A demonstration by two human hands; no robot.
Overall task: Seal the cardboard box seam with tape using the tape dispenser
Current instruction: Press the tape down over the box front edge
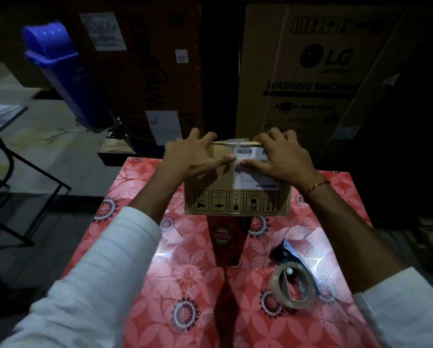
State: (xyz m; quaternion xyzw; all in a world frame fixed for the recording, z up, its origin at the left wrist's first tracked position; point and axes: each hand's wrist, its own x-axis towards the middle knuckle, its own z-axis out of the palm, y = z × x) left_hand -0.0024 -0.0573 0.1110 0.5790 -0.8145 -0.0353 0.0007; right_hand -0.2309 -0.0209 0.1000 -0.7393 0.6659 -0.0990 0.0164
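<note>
A small cardboard box point(210, 187) stands on the far part of the red flowered table point(190, 272). It carries a white barcode label and a row of handling symbols on its near side. My left hand point(193, 154) lies flat on the box's top left, fingers spread, thumb pressing on clear tape near the label. On the top right rests my right hand point(283, 156), its thumb meeting the left one at the middle. The tape dispenser point(294, 277), blue-handled with a clear tape roll, lies on the table near my right forearm, untouched.
A large LG washing machine carton point(311, 71) and a dark carton point(147, 59) stand right behind the table. A blue swing-lid bin point(64, 71) is at the back left. A black folding table frame point(14, 167) stands on the left.
</note>
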